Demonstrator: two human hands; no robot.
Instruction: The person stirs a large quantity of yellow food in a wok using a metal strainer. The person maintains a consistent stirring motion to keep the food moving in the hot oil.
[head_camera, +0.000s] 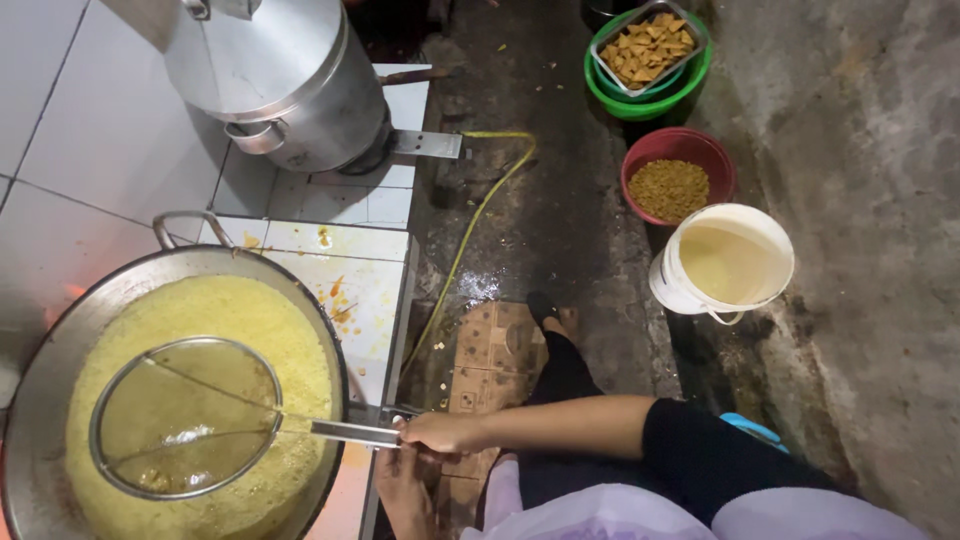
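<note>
Right hand (440, 432) grips skimmer (188, 418) handle over wok (40, 400).

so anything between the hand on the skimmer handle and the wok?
Nothing visible. The right hand already holds the skimmer by its handle, and the mesh bowl sits in the frothy yellow contents of the wok. The left hand rests lower by the counter edge, clear of the handle.

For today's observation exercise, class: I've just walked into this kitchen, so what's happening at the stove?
A person stands at a tiled counter, frying. One hand grips the handle of a round wire skimmer, whose mesh sits in a large wok of foaming yellow oil. Which hand it is cannot be told. On the floor are a white bucket of yellowish liquid, a red bowl of fried bits and a green basin holding a metal tray of chips.
</note>
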